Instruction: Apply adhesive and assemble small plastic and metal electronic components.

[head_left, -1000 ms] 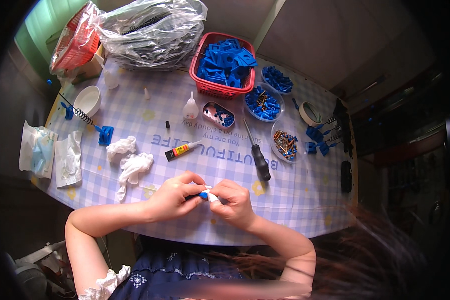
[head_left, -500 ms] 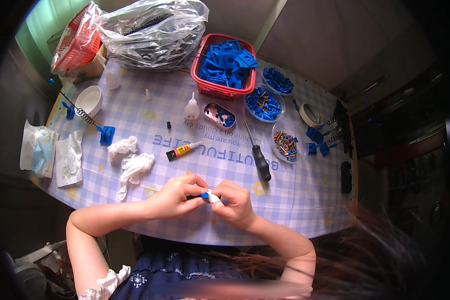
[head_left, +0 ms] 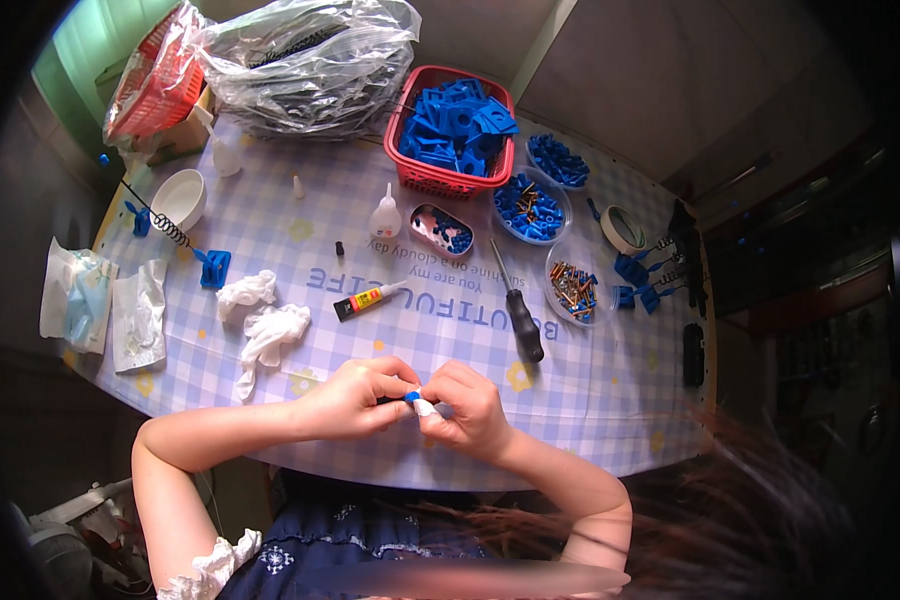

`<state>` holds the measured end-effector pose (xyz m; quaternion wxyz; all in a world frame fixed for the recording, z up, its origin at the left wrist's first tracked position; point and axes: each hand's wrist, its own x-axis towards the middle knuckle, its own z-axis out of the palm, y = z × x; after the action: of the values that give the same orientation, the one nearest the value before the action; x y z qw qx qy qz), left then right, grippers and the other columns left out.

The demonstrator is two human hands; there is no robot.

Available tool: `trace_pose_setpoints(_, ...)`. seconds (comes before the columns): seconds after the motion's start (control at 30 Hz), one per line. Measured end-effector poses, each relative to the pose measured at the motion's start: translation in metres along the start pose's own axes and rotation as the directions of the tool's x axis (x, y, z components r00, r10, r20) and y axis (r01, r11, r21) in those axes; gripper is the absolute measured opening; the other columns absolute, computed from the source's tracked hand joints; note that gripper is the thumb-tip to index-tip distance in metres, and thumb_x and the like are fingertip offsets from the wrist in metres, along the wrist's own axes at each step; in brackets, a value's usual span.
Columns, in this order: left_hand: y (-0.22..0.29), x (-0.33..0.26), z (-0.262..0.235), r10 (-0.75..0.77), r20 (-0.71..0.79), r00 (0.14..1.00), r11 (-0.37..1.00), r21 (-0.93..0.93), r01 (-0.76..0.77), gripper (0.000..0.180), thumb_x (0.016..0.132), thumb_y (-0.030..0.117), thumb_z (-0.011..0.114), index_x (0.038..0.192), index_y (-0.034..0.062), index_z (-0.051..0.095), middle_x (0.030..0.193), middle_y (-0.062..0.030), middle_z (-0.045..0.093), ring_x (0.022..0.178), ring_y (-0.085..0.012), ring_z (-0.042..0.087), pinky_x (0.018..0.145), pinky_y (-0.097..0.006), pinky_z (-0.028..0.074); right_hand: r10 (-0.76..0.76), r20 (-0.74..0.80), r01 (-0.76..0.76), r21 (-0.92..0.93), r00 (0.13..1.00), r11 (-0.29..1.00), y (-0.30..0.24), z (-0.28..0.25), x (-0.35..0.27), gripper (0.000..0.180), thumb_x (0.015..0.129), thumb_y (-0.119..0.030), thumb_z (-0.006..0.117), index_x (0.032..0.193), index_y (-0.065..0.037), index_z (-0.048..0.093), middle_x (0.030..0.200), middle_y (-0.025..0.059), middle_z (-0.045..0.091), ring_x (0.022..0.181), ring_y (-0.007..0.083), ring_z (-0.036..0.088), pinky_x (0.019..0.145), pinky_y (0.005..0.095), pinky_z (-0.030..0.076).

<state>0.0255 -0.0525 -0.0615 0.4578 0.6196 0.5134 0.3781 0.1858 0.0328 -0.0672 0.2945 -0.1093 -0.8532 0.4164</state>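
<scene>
My left hand [head_left: 355, 400] and my right hand [head_left: 467, 408] meet over the near edge of the table, fingertips pinched together. Between them sits a small blue plastic part [head_left: 411, 397] with a bit of white tissue [head_left: 426, 407] against it. Both hands grip this small piece; most of it is hidden by my fingers. A small glue tube [head_left: 368, 299] lies on the checked tablecloth just beyond my left hand, and a black-handled screwdriver [head_left: 516, 311] lies beyond my right hand.
A red basket of blue parts [head_left: 452, 132] stands at the back, with clear bowls of blue pieces [head_left: 527, 207] and metal screws [head_left: 571, 289] to its right. Crumpled white tissues [head_left: 262, 325] lie left, a white bowl [head_left: 180, 198] and plastic bag [head_left: 305, 60] farther back.
My hands have stayed in the same place; the fingers shifted slightly around the small blue part.
</scene>
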Motion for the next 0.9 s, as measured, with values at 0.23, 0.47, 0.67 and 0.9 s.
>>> trace_pose_setpoints(0.23,0.000,0.001,-0.002,-0.011,0.046,0.999,0.999,-0.031,0.013,0.017,0.073,0.009,0.055,0.088,0.0032,0.059,0.090,-0.0100,0.054,0.060,-0.0170,0.056,0.054,-0.027,0.044,-0.045,0.019,0.046,-0.026,0.999,0.999,0.003,0.000,-0.001,0.011,0.064,-0.010,0.058,0.070,-0.001,0.054,0.064,0.0077,0.051,0.058,0.0218,0.049,0.052,0.0304,0.041)
trace_pose_setpoints(0.47,0.001,0.001,-0.002,-0.034,0.073,0.997,0.996,-0.076,0.040,0.016,0.075,0.010,0.054,0.089,0.0029,0.059,0.092,-0.0090,0.053,0.053,-0.0124,0.055,0.049,-0.024,0.044,-0.048,0.023,0.049,-0.013,0.999,0.999,0.002,-0.002,-0.001,0.013,0.063,-0.007,0.057,0.074,-0.002,0.055,0.065,0.0075,0.050,0.059,0.0219,0.049,0.053,0.0308,0.041)
trace_pose_setpoints(0.67,0.005,0.001,-0.004,-0.093,0.105,0.990,0.986,-0.130,0.107,0.016,0.076,0.012,0.055,0.088,0.0017,0.059,0.092,-0.0080,0.053,0.051,-0.0110,0.054,0.047,-0.023,0.043,-0.039,0.018,0.039,0.009,0.999,0.999,0.002,-0.002,-0.001,0.012,0.063,-0.007,0.057,0.073,-0.001,0.055,0.065,0.0078,0.052,0.059,0.0208,0.050,0.053,0.0296,0.041)
trace_pose_setpoints(0.9,0.008,0.001,-0.004,-0.153,0.135,0.979,0.967,-0.185,0.176,0.015,0.076,0.011,0.055,0.088,0.0027,0.059,0.090,-0.0083,0.053,0.054,-0.0130,0.055,0.049,-0.024,0.043,0.114,0.083,-0.126,0.163,0.990,0.979,-0.001,-0.006,-0.001,0.010,0.063,-0.007,0.052,0.071,-0.001,0.053,0.064,0.0088,0.051,0.060,0.0201,0.049,0.055,0.0280,0.040)
